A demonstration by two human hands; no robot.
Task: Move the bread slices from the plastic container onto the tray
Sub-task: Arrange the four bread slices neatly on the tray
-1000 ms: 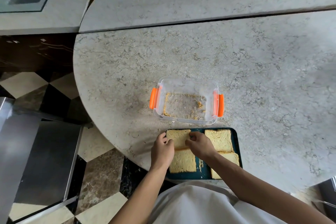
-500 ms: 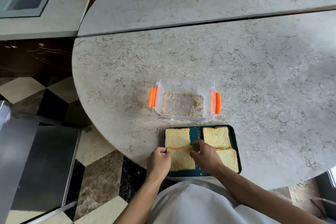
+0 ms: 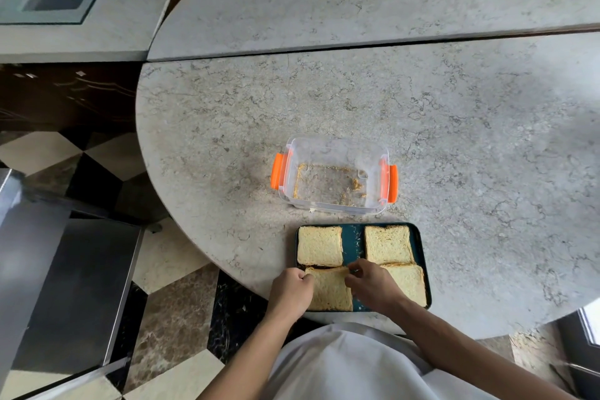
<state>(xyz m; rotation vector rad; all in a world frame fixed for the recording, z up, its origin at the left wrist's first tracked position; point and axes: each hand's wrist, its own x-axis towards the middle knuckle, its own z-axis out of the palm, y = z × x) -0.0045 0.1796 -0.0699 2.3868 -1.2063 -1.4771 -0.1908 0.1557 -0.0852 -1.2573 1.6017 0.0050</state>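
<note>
A dark teal tray (image 3: 421, 243) lies at the table's near edge with several bread slices on it. The near-left bread slice (image 3: 329, 291) is pinched at its far corners by both hands: my left hand (image 3: 292, 294) on its left corner, my right hand (image 3: 370, 286) on its right. Further slices lie at the far left (image 3: 319, 245), far right (image 3: 388, 243) and near right (image 3: 409, 282) of the tray. Behind the tray stands the clear plastic container (image 3: 336, 148) with orange clips; only crumbs show inside.
The grey stone table (image 3: 454, 127) is round, and its edge curves close to the tray's left side. A second countertop (image 3: 324, 3) adjoins at the back. Left of the table are a checkered floor (image 3: 168, 302) and a dark metal cabinet (image 3: 65, 286).
Both hands drew back from the far-left slice to the near-left slice and now pinch its far corners. The view shifted slightly.
</note>
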